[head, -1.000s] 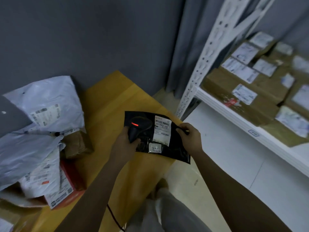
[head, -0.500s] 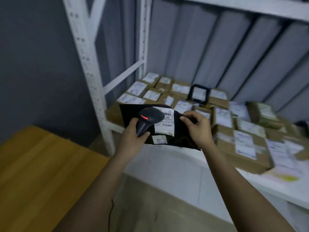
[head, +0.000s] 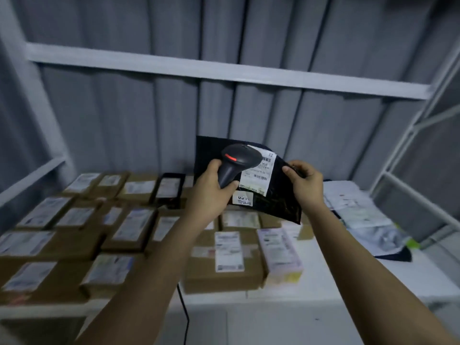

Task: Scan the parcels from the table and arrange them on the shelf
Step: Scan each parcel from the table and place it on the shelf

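Above the white shelf [head: 323, 277] of flat cardboard boxes [head: 224, 267], the left hand [head: 211, 192] grips a curved black scanner [head: 236, 165]; the right hand [head: 305, 181] pinches a glossy black plastic parcel [head: 276, 195].

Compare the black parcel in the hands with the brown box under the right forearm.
The black parcel is a thin, floppy bag; the brown box is stiff cardboard. The black parcel is held tilted in the air, pinched by the right hand; the brown box lies flat on the shelf. Both carry white labels.
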`<control>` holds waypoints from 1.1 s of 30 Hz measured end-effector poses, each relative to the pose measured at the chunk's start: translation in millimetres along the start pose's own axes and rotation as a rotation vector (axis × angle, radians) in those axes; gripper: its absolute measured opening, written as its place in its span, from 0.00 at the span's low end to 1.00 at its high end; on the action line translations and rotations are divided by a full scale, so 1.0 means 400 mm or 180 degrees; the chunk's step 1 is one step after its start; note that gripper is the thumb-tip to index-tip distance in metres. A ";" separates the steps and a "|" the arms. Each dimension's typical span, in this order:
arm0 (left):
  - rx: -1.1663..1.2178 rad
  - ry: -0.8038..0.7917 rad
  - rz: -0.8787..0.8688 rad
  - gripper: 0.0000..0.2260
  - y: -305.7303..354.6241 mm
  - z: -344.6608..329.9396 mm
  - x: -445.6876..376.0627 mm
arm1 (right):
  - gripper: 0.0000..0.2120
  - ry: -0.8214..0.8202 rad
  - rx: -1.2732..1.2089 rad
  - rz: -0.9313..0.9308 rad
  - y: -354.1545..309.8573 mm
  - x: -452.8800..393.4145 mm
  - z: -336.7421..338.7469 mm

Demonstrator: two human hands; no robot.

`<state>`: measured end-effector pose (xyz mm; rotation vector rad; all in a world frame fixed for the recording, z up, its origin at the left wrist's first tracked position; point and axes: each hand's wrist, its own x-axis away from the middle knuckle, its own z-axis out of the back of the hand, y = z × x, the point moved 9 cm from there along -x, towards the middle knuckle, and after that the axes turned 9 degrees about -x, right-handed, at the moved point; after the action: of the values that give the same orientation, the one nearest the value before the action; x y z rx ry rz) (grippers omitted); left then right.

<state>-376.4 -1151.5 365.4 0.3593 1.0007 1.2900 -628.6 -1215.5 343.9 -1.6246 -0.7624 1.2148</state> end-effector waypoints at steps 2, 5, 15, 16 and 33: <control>0.0037 -0.0105 -0.0152 0.15 0.075 -0.085 -0.053 | 0.03 0.0153 0.0082 0.0036 0.000 -0.050 0.091; 0.0173 -0.0280 -0.0346 0.14 0.162 -0.213 -0.121 | 0.01 0.0427 0.0114 -0.0037 0.023 -0.128 0.228; 0.0412 -0.0850 -0.0546 0.13 0.351 -0.572 -0.303 | 0.00 0.1140 0.0063 -0.0403 0.138 -0.316 0.594; 0.0381 -0.0869 -0.0527 0.13 0.360 -0.601 -0.311 | 0.01 0.1152 0.0046 -0.0437 0.162 -0.327 0.628; 0.0120 -0.0480 0.0451 0.14 0.376 -0.961 -0.331 | 0.07 0.0670 -0.0020 -0.1489 0.571 -0.606 0.951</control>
<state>-763.1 -1340.7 315.6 0.5566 0.8851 1.3513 -1077.5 -1393.0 193.5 -1.4429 -0.9438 0.6983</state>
